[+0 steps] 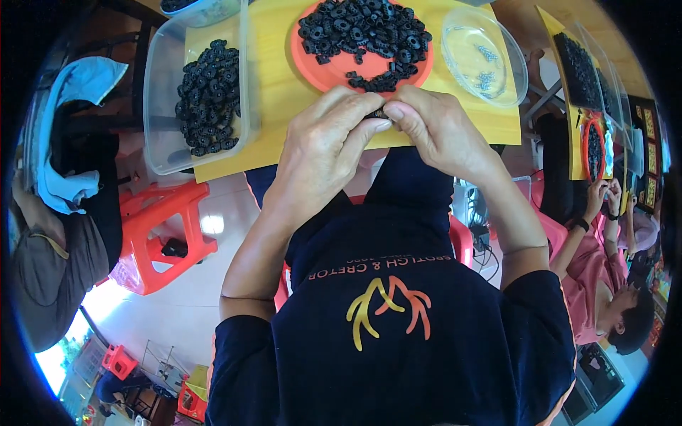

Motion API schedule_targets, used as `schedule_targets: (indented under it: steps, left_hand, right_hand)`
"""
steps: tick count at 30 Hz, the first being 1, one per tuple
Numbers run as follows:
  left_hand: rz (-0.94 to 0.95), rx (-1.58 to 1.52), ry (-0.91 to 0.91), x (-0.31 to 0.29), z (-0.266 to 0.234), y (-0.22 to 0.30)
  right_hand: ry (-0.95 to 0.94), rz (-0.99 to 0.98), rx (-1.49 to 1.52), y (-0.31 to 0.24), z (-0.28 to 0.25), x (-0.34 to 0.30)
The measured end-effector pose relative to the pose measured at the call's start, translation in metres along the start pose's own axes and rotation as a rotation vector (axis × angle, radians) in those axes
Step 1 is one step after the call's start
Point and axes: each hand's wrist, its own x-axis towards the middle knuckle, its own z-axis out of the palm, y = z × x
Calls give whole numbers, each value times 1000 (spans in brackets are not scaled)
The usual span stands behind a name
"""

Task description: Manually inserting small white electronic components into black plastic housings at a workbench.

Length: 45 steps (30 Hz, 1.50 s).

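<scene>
The left hand [320,142] and right hand [444,131] pinch a small dark part [379,113] between their fingers, near side of the plate [334,72]. Work seems midway: black parts [209,96] remain on plate and in left tub [162,106]; which are finished, one cannot tell.

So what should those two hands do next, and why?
Perhaps press the small dark piece with the thumb of the right hand: the left hand pinches it, and that thumb lies close against it.
</scene>
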Motion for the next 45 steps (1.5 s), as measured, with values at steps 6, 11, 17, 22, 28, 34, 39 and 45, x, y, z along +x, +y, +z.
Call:
schedule_targets:
  steps: [6, 11, 17, 22, 28, 34, 39, 45]
  left_hand:
    - [-37, 11, -41, 0, -2, 1]
    - [-51, -9, 4, 5, 4, -1]
    - [4, -44, 64, 10, 9, 0]
    - [60, -77, 57, 13, 10, 5]
    - [162, -144, 9, 13, 13, 1]
    - [196, -163, -25, 13, 13, 5]
    - [198, -217, -40, 13, 13, 9]
    - [269, -175, -51, 15, 12, 17]
  right_hand:
    - [-16, 63, -81, -1, 3, 0]
    - [64, 58, -131, 2, 6, 1]
    - [170, 315, 506, 8, 10, -13]
    - [26, 355, 1214, 19, 25, -23]
    - [-4, 342, 1737, 20, 31, -29]
    - [-66, 298, 1731, 18, 26, -31]
    - [-65, 289, 1711, 11, 22, -32]
    - [11, 335, 1710, -1, 18, -32]
